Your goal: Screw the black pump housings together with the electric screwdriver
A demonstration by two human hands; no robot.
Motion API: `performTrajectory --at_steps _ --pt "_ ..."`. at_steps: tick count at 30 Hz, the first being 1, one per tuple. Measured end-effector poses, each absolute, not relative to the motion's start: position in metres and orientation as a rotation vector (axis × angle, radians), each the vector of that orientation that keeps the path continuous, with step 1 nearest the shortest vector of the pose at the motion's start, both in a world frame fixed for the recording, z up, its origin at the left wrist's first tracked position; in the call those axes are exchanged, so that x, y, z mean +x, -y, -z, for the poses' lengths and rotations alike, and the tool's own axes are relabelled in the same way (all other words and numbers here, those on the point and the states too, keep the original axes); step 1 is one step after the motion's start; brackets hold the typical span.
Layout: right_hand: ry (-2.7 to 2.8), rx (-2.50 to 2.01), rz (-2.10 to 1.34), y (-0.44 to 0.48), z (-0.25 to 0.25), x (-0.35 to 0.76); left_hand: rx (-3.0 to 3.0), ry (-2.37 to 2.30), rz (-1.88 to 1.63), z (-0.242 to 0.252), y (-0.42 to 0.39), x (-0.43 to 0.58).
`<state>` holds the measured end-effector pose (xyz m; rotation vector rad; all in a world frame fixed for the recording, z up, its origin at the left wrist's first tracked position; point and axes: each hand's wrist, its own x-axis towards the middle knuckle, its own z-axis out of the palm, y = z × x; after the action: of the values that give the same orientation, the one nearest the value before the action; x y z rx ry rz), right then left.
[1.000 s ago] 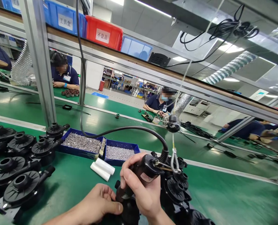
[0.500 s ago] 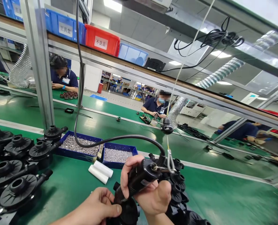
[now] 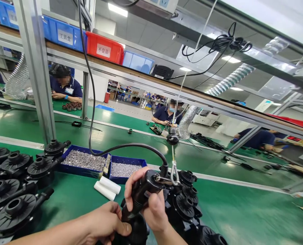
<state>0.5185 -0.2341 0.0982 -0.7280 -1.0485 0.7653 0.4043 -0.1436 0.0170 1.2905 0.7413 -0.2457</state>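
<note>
My right hand [image 3: 155,207] is wrapped round a black corded electric screwdriver [image 3: 141,192]. The screwdriver hangs from a metal clip and cord, and slants down to the left with its lower end over a black plastic pump housing [image 3: 137,229]. My left hand [image 3: 107,221] is closed at the housing's left side, thumb and fingers pressed close to the screwdriver's nose. Its fingertips are partly hidden. The screwdriver's bit and the spot it meets are also out of sight.
Blue trays of screws [image 3: 85,172] and small metal parts [image 3: 125,166] stand ahead, with white rolls [image 3: 104,190] in front. Black pump housings [image 3: 15,212] crowd the left; more [image 3: 185,207] stand to the right. A metal post [image 3: 36,75] rises at left. Co-workers sit beyond.
The view has shifted slightly, so most things sit further left. The screwdriver and my right hand have moved a little left in the picture. Both hands keep their hold.
</note>
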Motion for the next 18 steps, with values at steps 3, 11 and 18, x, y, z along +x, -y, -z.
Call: performTrajectory --at_steps 3,11,18 --pt "0.968 -0.663 -0.941 0.239 -0.108 0.516 1.31 -0.752 0.23 -0.018 0.146 0.403" --pt "0.994 -0.725 -0.92 0.241 -0.106 0.514 1.336 -0.669 0.152 -0.008 0.148 0.401" --pt "1.147 -0.836 -0.688 0.233 -0.092 0.519 1.374 -0.546 0.026 0.015 0.154 0.398"
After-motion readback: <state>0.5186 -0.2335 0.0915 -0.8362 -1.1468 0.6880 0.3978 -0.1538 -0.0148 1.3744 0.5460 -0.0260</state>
